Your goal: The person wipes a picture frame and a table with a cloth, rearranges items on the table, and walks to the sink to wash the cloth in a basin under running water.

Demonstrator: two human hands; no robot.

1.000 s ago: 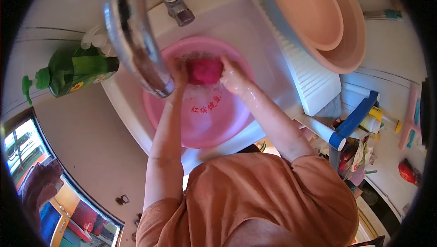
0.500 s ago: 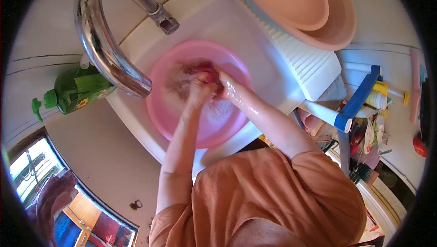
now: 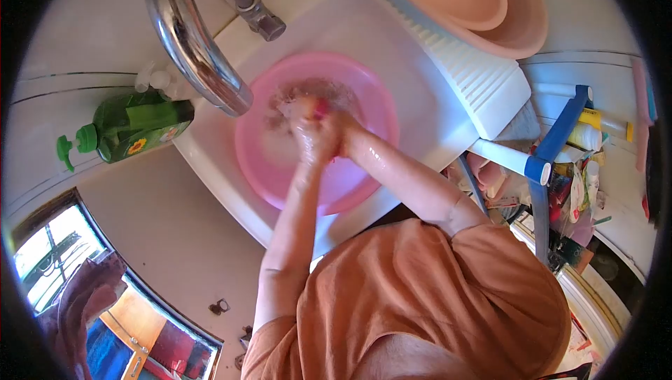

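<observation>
A pink basin sits in the white sink, with cloudy, sudsy water inside. Over the water my left hand and my right hand press together, both closed around a red cloth. Only a small bit of the cloth shows between the fingers; its exact kind is hidden. Water glistens on both hands and on my right forearm. Darker, rippled water lies just beyond my fingers.
A chrome faucet arches over the sink's left side. The green pump bottle stands at left. On the right are a ribbed white washboard, peach basins and a blue-and-white rack near cluttered bottles.
My hands have drawn closer together around the cloth, so less red shows. The camera view has shifted slightly, moving the sink and faucet rightward in the picture.
</observation>
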